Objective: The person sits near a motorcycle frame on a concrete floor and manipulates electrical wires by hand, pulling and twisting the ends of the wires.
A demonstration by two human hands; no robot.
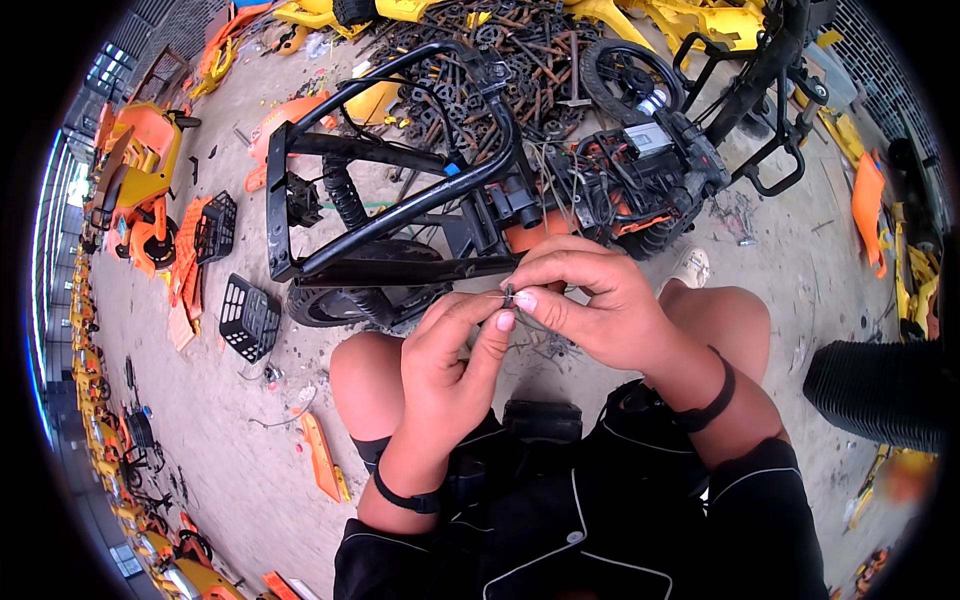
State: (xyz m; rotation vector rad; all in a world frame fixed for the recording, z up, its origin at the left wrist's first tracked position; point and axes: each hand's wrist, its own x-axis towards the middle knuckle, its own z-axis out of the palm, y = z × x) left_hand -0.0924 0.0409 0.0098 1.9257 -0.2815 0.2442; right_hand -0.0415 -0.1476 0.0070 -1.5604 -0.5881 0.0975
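Note:
Above my knees, my left hand (452,350) and my right hand (592,300) meet fingertip to fingertip. Both pinch a small dark piece with thin wires (508,296); it is too small to tell its exact kind. Thumb and forefinger of each hand press together on it, hiding part of it. Just beyond my hands a stripped black electric scooter frame (400,225) lies across the floor. Bundled loose wires (590,180) and a silver box (650,139) show on its right part.
A heap of rusty metal parts (490,75) lies behind the frame. Black plastic baskets (249,318) and an orange panel (320,455) rest at left. A black ribbed object (875,395) stands at right. Yellow and orange scooter parts (145,165) line the sides.

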